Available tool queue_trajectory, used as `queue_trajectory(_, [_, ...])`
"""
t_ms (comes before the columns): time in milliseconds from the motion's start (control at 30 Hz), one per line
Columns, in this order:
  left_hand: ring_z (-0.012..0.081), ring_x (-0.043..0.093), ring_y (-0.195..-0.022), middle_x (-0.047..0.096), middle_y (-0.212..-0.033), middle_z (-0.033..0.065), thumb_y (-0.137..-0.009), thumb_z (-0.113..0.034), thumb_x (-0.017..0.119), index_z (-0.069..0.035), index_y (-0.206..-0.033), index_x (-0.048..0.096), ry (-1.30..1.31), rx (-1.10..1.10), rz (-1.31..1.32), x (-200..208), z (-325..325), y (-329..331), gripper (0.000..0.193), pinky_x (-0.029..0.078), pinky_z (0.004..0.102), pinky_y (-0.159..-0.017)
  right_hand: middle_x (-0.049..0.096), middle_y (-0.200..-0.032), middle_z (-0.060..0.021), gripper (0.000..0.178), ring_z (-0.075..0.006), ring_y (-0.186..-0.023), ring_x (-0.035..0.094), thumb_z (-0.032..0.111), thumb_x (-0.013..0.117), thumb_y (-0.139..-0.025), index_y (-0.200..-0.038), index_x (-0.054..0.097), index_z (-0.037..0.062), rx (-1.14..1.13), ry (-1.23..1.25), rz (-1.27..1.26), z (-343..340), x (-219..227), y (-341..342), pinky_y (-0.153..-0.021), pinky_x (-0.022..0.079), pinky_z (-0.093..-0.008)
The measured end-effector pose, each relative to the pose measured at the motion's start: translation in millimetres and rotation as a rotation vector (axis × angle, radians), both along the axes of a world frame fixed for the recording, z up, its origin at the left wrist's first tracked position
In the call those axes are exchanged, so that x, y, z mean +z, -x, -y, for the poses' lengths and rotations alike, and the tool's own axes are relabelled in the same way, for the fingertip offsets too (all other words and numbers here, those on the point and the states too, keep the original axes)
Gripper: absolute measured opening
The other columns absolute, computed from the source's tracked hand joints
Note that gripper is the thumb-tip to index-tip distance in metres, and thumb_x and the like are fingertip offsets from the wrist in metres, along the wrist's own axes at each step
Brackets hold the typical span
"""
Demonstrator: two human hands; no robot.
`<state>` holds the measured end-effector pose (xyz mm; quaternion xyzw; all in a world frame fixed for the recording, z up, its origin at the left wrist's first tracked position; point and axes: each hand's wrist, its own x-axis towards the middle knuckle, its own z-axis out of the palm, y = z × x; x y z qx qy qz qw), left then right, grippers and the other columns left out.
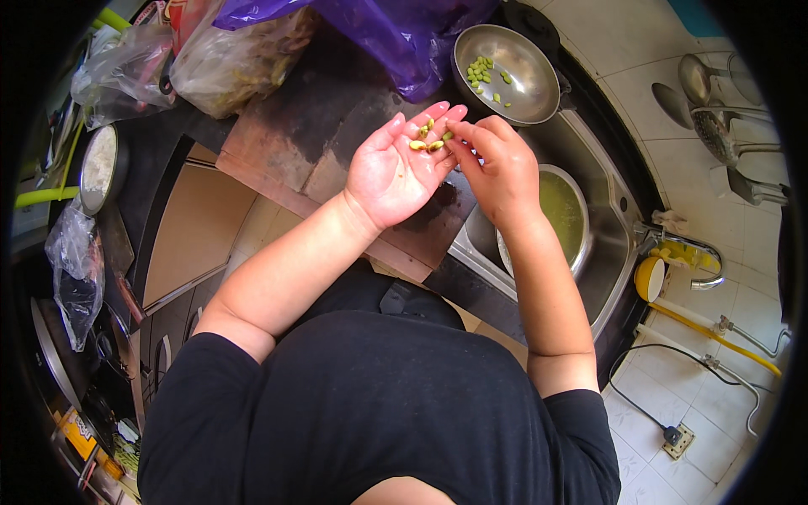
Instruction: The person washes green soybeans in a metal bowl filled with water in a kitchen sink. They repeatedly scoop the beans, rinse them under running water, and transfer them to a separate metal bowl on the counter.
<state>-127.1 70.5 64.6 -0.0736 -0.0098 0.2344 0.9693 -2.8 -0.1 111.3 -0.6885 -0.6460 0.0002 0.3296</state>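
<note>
My left hand [391,172] is turned palm up over the counter, its fingers stretched out. Several shelled green beans [418,145] lie across those fingers, some with brown patches. My right hand [502,164] meets the left fingertips, thumb and forefinger pinched at a small green bean [448,135]. Just beyond the hands is a round steel bowl [532,82] with more green beans [479,71] in it. Beneath my right forearm, partly hidden, a basin [582,210] of greenish water sits in the steel sink [619,240].
A purple plastic bag [391,42] and a clear filled bag [240,63] stand at the back. At the left is a dish of white grains [99,164]. A faucet [711,269] and yellow-and-white bowl [649,279] are right of the sink. Ladles [695,80] hang on the tiled wall.
</note>
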Motion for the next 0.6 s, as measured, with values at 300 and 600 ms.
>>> queue_trajectory(300, [0.0289,0.032,-0.123,0.032,-0.133,0.0180,-0.088,-0.023,0.041,0.003,-0.122,0.040,-0.009,0.025,0.033,6.7,-9.8,8.7,0.043,0.026,0.0402,-0.103,0.054,-0.070,-0.0068,0.009,-0.0171,-0.058,0.053,0.005,0.065,-0.071,-0.076,0.058,0.0043,-0.102,-0.232,-0.092,-20.2,5.7,-23.7,-0.053,0.044,-0.0269])
queue_trajectory(600, [0.0243,0.057,-0.083,0.057,-0.089,0.0143,-0.086,-0.013,0.042,0.003,-0.096,0.051,0.248,0.228,-0.497,-16.2,-23.4,70.0,0.020,0.049,0.0340,-0.076,0.057,-0.100,-0.0128,0.017,-0.0291,-0.094,0.052,0.009,0.061,-0.075,-0.090,0.059,0.0032,-0.069,-0.174,0.219,-51.4,-6.6,-22.2,-0.082,0.040,-0.0372])
